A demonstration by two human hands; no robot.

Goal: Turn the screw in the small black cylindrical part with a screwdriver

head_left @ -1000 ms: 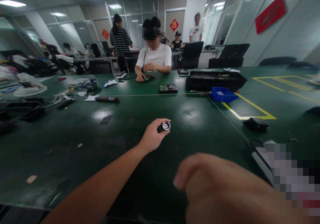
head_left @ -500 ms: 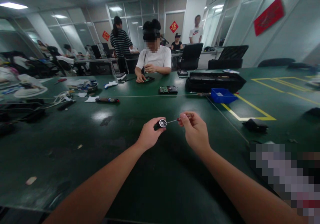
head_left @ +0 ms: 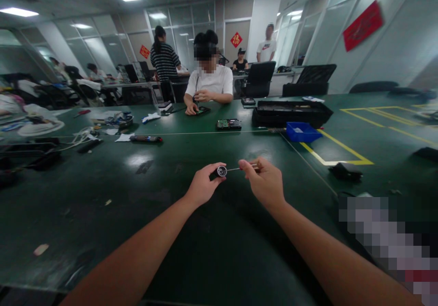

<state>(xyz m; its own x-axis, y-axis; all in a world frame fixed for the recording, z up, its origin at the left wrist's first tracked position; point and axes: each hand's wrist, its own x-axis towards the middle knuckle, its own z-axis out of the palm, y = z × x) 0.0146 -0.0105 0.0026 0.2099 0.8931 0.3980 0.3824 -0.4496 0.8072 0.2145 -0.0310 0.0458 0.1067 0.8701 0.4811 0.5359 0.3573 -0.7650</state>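
My left hand [head_left: 202,185] is closed around a small dark cylindrical part [head_left: 221,171] with a silvery ring at its end, held above the green table. The round open end faces me and to the right. In my right hand [head_left: 266,180] is a screwdriver [head_left: 234,169], pinched between thumb and fingers. Its thin metal shaft points left, and the tip meets the rim or inside of the cylindrical part; which of the two I cannot tell. Most of the screwdriver's handle is hidden by my fingers.
Beyond my hands lie a hard drive [head_left: 228,124], a blue bin [head_left: 302,132] and a long black tray [head_left: 292,113]. A dark tool [head_left: 146,138] is at left. Across the table [head_left: 143,224], a person [head_left: 209,85] handles a part. A black object [head_left: 346,171] sits at right.
The right thumb and fingers have shifted slightly left along the screwdriver, covering its red handle more. The left hand keeps its hold on the cylindrical part. The view has moved slightly.
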